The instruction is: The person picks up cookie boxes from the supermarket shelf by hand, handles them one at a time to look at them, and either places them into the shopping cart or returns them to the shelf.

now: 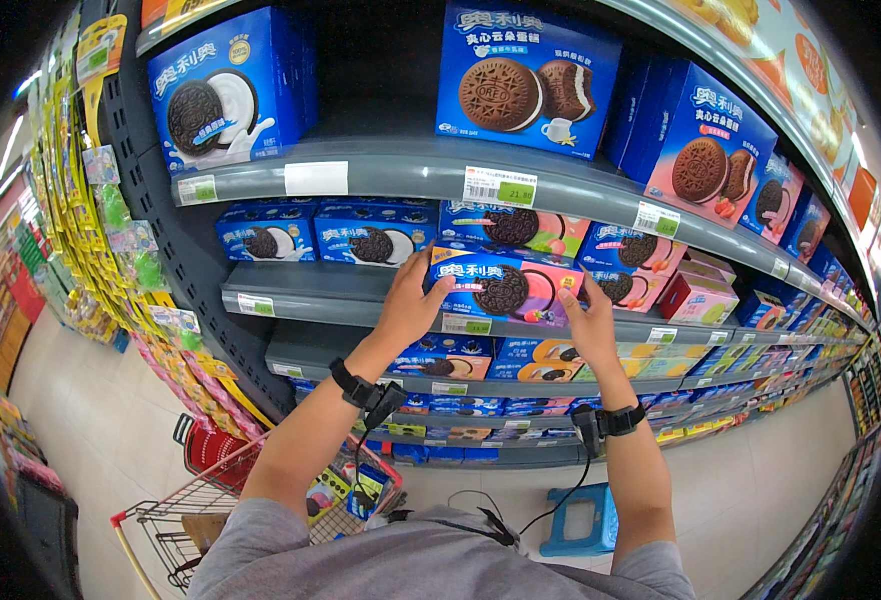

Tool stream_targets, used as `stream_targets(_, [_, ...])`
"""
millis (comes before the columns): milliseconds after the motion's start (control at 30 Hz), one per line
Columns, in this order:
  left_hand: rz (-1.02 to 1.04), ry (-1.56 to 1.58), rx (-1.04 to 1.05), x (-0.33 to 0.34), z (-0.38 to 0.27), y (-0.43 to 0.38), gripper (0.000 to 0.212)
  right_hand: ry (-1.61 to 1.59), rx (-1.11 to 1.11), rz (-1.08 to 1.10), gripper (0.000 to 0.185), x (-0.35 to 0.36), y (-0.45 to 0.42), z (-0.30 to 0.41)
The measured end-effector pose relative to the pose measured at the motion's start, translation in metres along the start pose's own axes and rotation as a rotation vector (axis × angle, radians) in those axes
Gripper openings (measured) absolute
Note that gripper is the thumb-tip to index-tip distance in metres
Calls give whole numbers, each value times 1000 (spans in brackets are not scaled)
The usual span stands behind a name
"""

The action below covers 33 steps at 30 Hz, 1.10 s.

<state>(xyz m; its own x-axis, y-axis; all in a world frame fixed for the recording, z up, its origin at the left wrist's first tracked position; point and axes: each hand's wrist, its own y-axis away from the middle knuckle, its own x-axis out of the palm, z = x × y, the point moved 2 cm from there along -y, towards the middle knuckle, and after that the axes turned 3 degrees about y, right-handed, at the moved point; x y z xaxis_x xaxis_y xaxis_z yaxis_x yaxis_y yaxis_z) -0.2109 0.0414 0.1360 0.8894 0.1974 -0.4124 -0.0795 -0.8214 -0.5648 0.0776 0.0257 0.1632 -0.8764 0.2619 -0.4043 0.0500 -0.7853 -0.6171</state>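
Both hands are on a long blue and pink Oreo cookie box (502,288) at the front of the second shelf. My left hand (414,296) grips its left end, with the thumb on the front face. At the right end, my right hand (589,311) has its thumb on the front and fingers behind the corner. Another Oreo box (514,223), with a pink and green front, shows just behind it. Left of my hands stand small blue Oreo boxes (375,234). Pink Oreo boxes (639,247) are stacked on the right.
Larger Oreo boxes (528,79) stand on the shelf above, whose grey edge (403,172) juts out over my hands. A shopping cart (215,487) holding packages is at lower left beside a red basket (219,457). A blue plastic stool (579,521) sits on the floor. Hanging snack packets (84,225) line the left.
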Motion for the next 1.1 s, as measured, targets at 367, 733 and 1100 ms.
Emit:
stream_targets(367, [-60, 40, 51, 5, 5, -5, 63, 43, 47, -80, 49, 7, -3, -18])
stream_targets(733, [-100, 35, 53, 10, 12, -10, 63, 85, 48, -140, 47, 14, -6, -26])
stream_targets(1100, [-86, 10, 24, 12, 9, -14, 67, 137, 24, -166, 45, 15, -12, -25])
